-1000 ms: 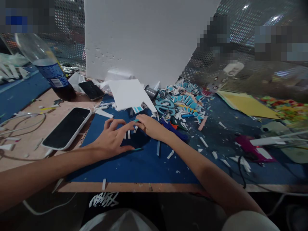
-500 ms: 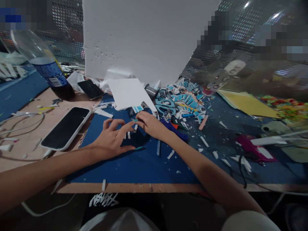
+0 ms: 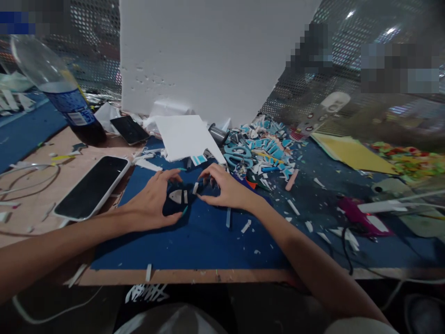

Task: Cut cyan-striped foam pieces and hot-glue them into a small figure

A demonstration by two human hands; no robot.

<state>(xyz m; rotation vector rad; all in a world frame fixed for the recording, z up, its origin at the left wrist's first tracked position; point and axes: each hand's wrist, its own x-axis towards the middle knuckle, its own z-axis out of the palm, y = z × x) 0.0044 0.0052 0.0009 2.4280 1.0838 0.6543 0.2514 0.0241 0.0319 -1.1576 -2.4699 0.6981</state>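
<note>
On the dark blue mat [image 3: 194,243], small cut pieces lie between my two hands: a pale pointed piece [image 3: 176,196], a short white strip [image 3: 185,197] beside it, and another white strip [image 3: 195,188] farther right. My left hand [image 3: 156,197] curves around the left side of the pointed piece, thumb and fingers spread, holding nothing. Facing it, my right hand [image 3: 224,188] has its thumb and index finger apart just right of the farther strip; whether the thumb touches that strip I cannot tell.
Blue-handled scissors [image 3: 238,155] lie by a heap of blue and white scraps [image 3: 273,144]. Behind are a white sheet [image 3: 184,137] and a large white board [image 3: 208,55]. A phone [image 3: 92,188] and a cola bottle [image 3: 74,111] stand left; a magenta glue gun [image 3: 363,215] lies right.
My fingertips, close together over the mat before, have drawn apart, left hand leftward and right hand slightly rightward and down. The small pieces between them now show more fully.
</note>
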